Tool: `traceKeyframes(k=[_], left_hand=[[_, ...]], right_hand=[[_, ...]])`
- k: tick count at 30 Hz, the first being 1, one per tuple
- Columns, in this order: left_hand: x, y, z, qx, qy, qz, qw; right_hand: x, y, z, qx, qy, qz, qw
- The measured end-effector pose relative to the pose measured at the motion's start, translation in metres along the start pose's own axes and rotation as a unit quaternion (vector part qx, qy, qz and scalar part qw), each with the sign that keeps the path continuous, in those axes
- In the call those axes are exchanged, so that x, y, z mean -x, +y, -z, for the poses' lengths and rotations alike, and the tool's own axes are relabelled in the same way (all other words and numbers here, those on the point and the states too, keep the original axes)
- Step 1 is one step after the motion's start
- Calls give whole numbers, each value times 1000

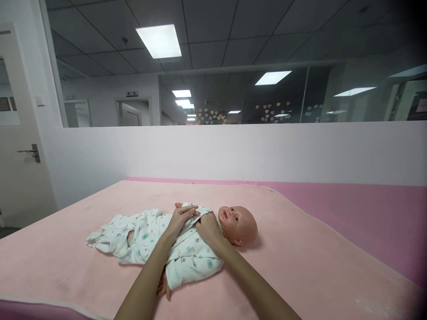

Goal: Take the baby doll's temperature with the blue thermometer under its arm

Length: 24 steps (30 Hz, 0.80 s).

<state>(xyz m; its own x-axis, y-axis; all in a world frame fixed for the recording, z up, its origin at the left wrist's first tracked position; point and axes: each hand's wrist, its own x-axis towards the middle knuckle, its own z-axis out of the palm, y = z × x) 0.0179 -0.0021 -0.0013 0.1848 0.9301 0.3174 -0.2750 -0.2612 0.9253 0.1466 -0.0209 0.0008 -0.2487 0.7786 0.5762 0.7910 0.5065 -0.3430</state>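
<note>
A baby doll (pixel 240 222) lies on its back with its bald head to the right. It wears a white printed baby shirt (pixel 195 260), and matching white trousers (pixel 147 231) cover its legs. My left hand (pixel 182 218) rests over the chest, thumb and fingers closed on the front of the shirt. Close beside it, nearer the doll's neck, my right hand (pixel 209 227) has curled fingers gripping the shirt's front edge; its fingertips are partly hidden. One doll hand (pixel 164 286) pokes out of the near sleeve, the other shows beyond my left hand.
Under the doll spreads a pale pink mat (pixel 300 266) over a darker pink surface (pixel 367 218). A low white wall (pixel 250 153) with a window above it borders the far side. At the left stands a door (pixel 23 178) with a metal handle.
</note>
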Motion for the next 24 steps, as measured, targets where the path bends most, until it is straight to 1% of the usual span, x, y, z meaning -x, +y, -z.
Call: traceKeyframes(k=[3, 5, 7, 10, 12, 13, 15, 18, 20, 22, 23, 24], left_hand=[[-1, -2, 1, 11, 3, 0, 1000], [-1, -2, 1, 7, 7, -2, 1000], [-1, -1, 1, 0, 12, -1, 1000], [-1, -1, 2, -20, 15, -3, 1000], [-1, -1, 2, -51, 14, -15, 999], [0, -1, 1, -77, 10, -24, 997], [2, 1, -2, -148, -11, -52, 988], [8, 4, -9, -278, -72, -101, 952], [12, 7, -14, -358, -101, -126, 920], [15, 9, -17, -416, -118, -137, 891], [15, 10, -17, -436, -125, -139, 880], [16, 11, -18, -451, -131, -139, 872]], right_hand=[[-1, 6, -5, 7, 38, -54, 998], [-1, 9, -4, -7, 62, -88, 994], [1, 7, 1, -41, 81, -75, 993], [14, -4, 19, -96, 123, -13, 988], [33, -14, 38, -122, 169, 5, 978], [45, -19, 48, -133, 193, 4, 972], [75, -26, 69, -163, 252, -39, 953], [122, -23, 94, -215, 319, -154, 910], [146, -15, 104, -248, 336, -262, 870], [161, -7, 108, -313, 357, -355, 805], [165, -4, 109, -362, 368, -381, 768], [167, -3, 109, -415, 378, -392, 729]])
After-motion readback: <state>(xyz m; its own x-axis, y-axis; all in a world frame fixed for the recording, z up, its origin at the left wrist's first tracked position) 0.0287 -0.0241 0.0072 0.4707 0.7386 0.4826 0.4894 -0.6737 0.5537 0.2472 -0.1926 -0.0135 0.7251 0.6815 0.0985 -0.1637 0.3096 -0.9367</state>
